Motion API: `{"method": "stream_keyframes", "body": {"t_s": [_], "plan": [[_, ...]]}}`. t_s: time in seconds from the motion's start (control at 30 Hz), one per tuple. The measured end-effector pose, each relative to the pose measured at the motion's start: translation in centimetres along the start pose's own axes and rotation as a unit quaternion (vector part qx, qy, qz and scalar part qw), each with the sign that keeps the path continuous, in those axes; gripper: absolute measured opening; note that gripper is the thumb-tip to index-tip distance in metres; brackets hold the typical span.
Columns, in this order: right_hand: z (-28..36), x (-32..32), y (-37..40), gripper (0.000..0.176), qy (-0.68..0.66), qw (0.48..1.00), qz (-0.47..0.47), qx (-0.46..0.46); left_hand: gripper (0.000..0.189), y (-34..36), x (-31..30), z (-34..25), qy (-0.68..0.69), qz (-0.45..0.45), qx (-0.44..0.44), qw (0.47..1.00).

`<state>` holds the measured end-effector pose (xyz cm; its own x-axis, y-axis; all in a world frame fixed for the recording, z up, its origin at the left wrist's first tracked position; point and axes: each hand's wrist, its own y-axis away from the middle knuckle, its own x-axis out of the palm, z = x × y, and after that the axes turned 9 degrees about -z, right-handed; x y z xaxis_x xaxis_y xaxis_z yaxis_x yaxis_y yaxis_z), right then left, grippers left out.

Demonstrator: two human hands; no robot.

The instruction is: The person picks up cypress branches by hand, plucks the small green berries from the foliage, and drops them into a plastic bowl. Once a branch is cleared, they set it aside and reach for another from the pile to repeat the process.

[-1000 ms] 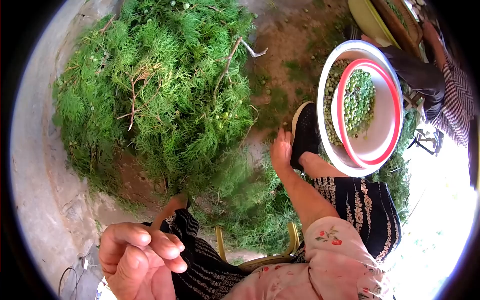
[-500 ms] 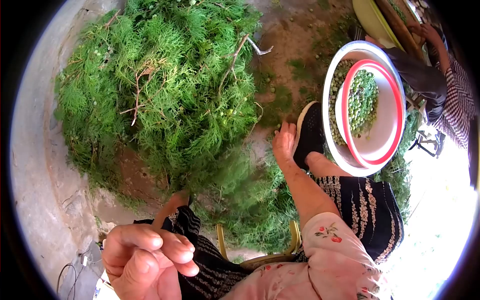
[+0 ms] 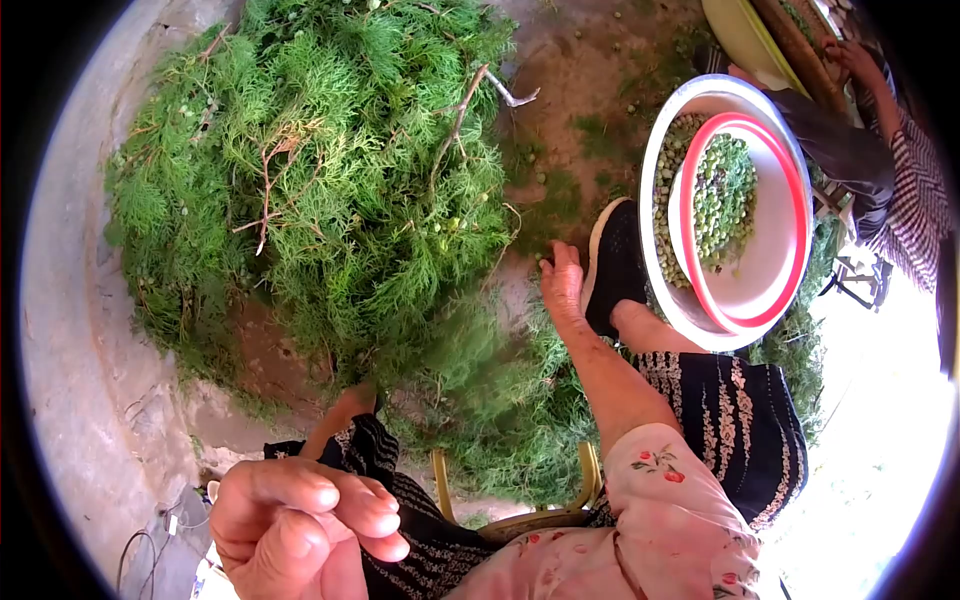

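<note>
My left hand (image 3: 305, 525) is raised close to the camera at the lower left. Its fingers and thumb are curled in, and nothing shows between them. My right hand (image 3: 563, 285) reaches down beside a black shoe (image 3: 617, 265), back upward, thumb and fingers somewhat apart, with no object visible in it. A big heap of green cypress-like branches (image 3: 330, 190) covers the ground ahead, with more loose greenery (image 3: 500, 400) between my legs. To the right, a large metal basin (image 3: 655, 150) contains small green cones and a red-rimmed white bowl (image 3: 765, 265) with more green cones (image 3: 722, 195).
Another person's striped sleeve (image 3: 915, 200) and hand (image 3: 858, 62) appear at the upper right, near a yellow-green basin (image 3: 745, 40). A concrete wall (image 3: 70, 300) runs along the left. Cables (image 3: 150, 555) lie at the lower left. A forked bare twig (image 3: 510, 98) sticks out of the heap.
The view has shifted slightly. My left hand has drifted a little to the right, its fingers still curled. My right hand's fingers look a bit more spread; the heap and bowls are unchanged.
</note>
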<state>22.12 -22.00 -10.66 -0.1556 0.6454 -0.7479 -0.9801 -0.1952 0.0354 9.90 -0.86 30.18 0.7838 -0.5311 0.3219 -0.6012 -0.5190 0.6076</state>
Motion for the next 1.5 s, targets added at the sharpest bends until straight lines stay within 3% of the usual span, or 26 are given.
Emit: {"method": "stream_keyframes", "body": {"t_s": [0.13, 0.23, 0.37, 0.47, 0.5, 0.53, 0.6, 0.63, 0.7, 0.73, 0.83, 0.97, 1.03, 1.1, 1.13, 1.27, 1.37, 1.4, 1.5], "plan": [[0.2, 0.3, -0.2, 0.033, 0.025, 0.996, 0.075, -0.031, 0.025, 0.0, 0.4, 0.0, 0.002, -0.004, -0.002, 1.000], [1.6, -0.2, -0.5, 0.031, 0.016, 0.996, 0.075, -0.036, 0.024, 0.0, 0.6, 0.0, -0.006, -0.009, -0.003, 1.000], [6.1, -3.5, -2.8, 0.021, -0.061, 0.996, -0.055, -0.041, 0.024, 0.1, 0.7, 0.2, 0.007, -0.011, 0.020, 1.000], [8.3, -8.3, -6.5, 0.019, 0.019, 0.958, -0.263, -0.110, 0.023, 0.3, 0.9, 0.0, -0.011, -0.029, 0.021, 0.999], [9.1, -10.2, -7.6, 0.019, 0.004, 0.949, -0.313, -0.037, 0.020, 0.4, 0.9, 0.1, -0.014, -0.046, 0.022, 0.999], [8.2, -11.8, -9.2, 0.017, 0.033, 0.919, -0.383, -0.085, 0.019, 0.4, 0.8, 0.2, -0.018, -0.063, 0.023, 0.998], [6.6, -13.9, -11.4, 0.017, -0.023, 0.904, -0.427, 0.006, 0.018, 0.5, 0.7, 0.5, -0.011, -0.084, 0.034, 0.996], [5.6, -14.6, -12.1, 0.021, -0.043, 0.894, -0.447, -0.004, 0.018, 0.6, 0.6, 0.8, 0.000, -0.088, 0.043, 0.995], [4.3, -14.9, -12.6, 0.028, 0.094, 0.871, -0.482, -0.021, 0.018, 0.7, 0.5, 0.6, 0.000, -0.076, 0.042, 0.996], [3.7, -14.7, -12.5, 0.032, 0.078, 0.875, -0.478, -0.009, 0.020, 0.8, 0.5, -0.1, -0.010, -0.058, 0.032, 0.998], [7.2, -13.1, -10.8, 0.033, 0.056, 0.886, -0.448, -0.103, 0.021, 0.8, 0.7, -0.7, -0.033, -0.039, 0.027, 0.998], [8.9, -6.6, -8.6, 0.032, -0.009, 0.969, -0.214, -0.127, 0.020, 0.6, 0.6, -0.5, -0.033, -0.051, 0.036, 0.998], [7.0, -2.1, -8.4, 0.033, -0.048, 0.988, -0.128, -0.065, 0.020, 0.5, 0.5, -0.6, -0.041, -0.060, 0.027, 0.997], [7.2, -0.4, -9.0, 0.036, 0.017, 0.996, -0.058, -0.068, 0.021, 0.5, 0.3, -0.7, -0.047, -0.068, 0.019, 0.996], [7.1, 0.3, -9.5, 0.043, 0.044, 0.999, 0.000, -0.021, 0.022, 0.6, 0.2, -0.5, -0.047, -0.076, 0.019, 0.996], [6.9, 2.4, -11.8, 0.057, 0.115, 0.987, 0.049, -0.101, 0.027, 0.5, 0.9, -1.5, -0.062, -0.125, -0.044, 0.989], [6.8, 3.7, -13.4, 0.060, 0.168, 0.970, 0.049, -0.169, 0.029, 0.4, 0.9, -1.5, -0.077, -0.119, -0.038, 0.989], [6.7, 4.1, -13.6, 0.056, 0.192, 0.963, 0.048, -0.180, 0.029, 0.2, 1.0, -1.4, -0.077, -0.121, -0.041, 0.989], [3.3, 6.4, -13.4, 0.046, 0.097, 0.984, -0.004, -0.151, 0.029, 0.0, 1.2, -1.4, -0.072, -0.122, -0.049, 0.989]]}}
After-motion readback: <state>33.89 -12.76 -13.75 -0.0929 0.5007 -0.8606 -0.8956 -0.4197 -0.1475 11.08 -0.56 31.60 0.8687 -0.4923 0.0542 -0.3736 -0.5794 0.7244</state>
